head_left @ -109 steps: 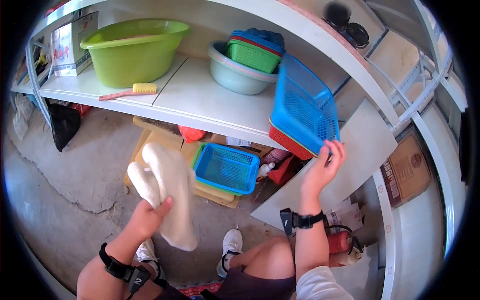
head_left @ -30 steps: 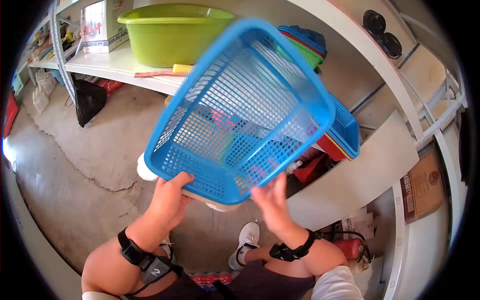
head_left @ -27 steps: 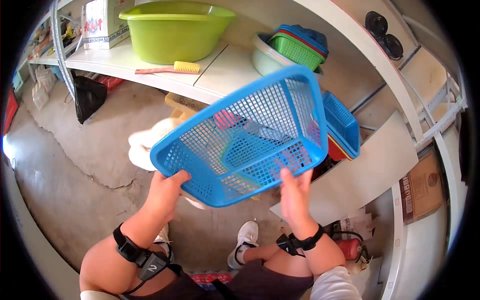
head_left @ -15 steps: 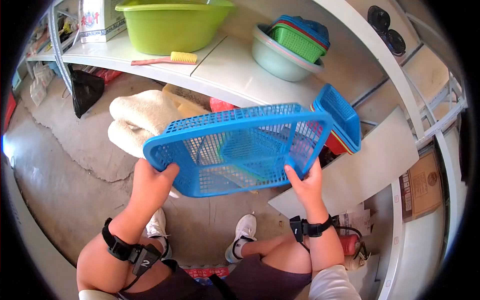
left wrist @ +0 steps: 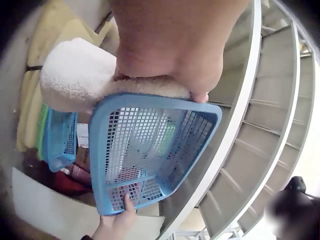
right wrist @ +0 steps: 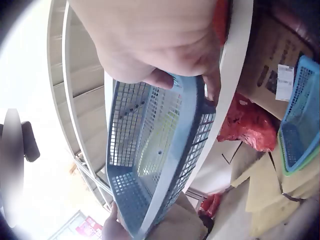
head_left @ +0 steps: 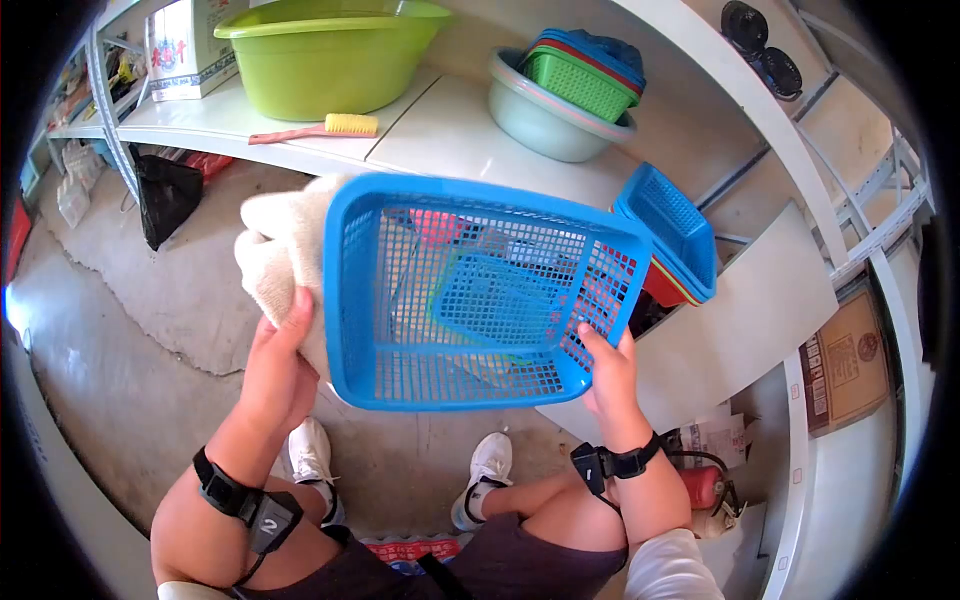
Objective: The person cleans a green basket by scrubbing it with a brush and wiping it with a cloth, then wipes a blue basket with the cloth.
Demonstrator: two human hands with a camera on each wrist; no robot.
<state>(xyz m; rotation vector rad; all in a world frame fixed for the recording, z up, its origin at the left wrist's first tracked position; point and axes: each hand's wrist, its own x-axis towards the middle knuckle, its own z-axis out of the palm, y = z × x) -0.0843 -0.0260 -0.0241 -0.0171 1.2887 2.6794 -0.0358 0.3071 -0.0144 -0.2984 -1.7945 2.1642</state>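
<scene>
A blue plastic mesh basket (head_left: 455, 375) is held up in front of me, its open side facing me. My right hand (head_left: 612, 372) pinches its right rim, thumb inside and fingers behind. My left hand (head_left: 284, 362) grips a folded cream towel (head_left: 275, 235) with a fluffy terry surface, thumb on the near side of the cloth. The towel lies against the basket's left side and is partly hidden behind it. In the left wrist view the towel (left wrist: 75, 75) bunches beside the basket rim (left wrist: 150, 100). The right wrist view shows my thumb and fingers (right wrist: 212, 87) over the rim.
On the white shelf (head_left: 440, 150) stand a green tub (head_left: 325, 65), a scrub brush (head_left: 345, 125) and a pale basin (head_left: 550, 120) with stacked baskets. More blue and red baskets (head_left: 670, 235) lean at the shelf's right end. A fire extinguisher (head_left: 703, 487) stands at lower right.
The right hand has taken a blue basket from the stack and brought it before me. Since then the basket has been tilted to face me, and the left thumb has moved off its rim onto the towel.
</scene>
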